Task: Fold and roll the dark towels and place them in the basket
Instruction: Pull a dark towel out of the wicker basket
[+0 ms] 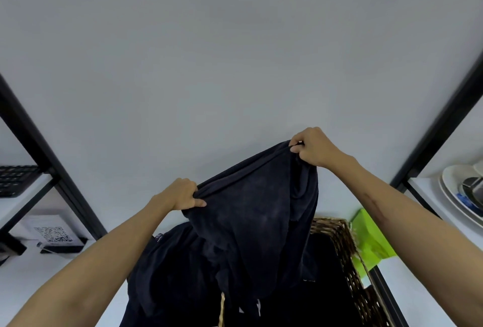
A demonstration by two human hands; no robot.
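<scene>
We see both bare hands up in front of a plain pale grey wall, lots of free room above and to either side of them. The left hand (180, 194) is closed on one bunched corner of a dark navy terry towel (257, 211); the right hand (315, 147) pinches the other corner, higher and farther right. The towel's top edge runs taut and tilted between the two grips, and the rest hangs down loose over the basket.

Below, a brown woven wicker basket (347, 256) sits near centre-right on a white tabletop (418, 287); its right rim is visible, its inside dark. A second heap of dark navy cloth (162, 274) lies draped at the basket's left side, below the left forearm; we cannot tell how many towels are in that heap. A bright green bag (371, 238) sits just beside the basket's far right corner.

Black metal shelf posts frame the space, one at left (39, 154) and one at right (439, 123), narrowing the room sideways low down. On the left shelving: one black keyboard (15, 180) and one white card with a QR code (52, 234). On the right shelf: a stack of white plates (457, 196); exact number is unclear.

Count: two hands, one held towel, one basket, one green bag.
</scene>
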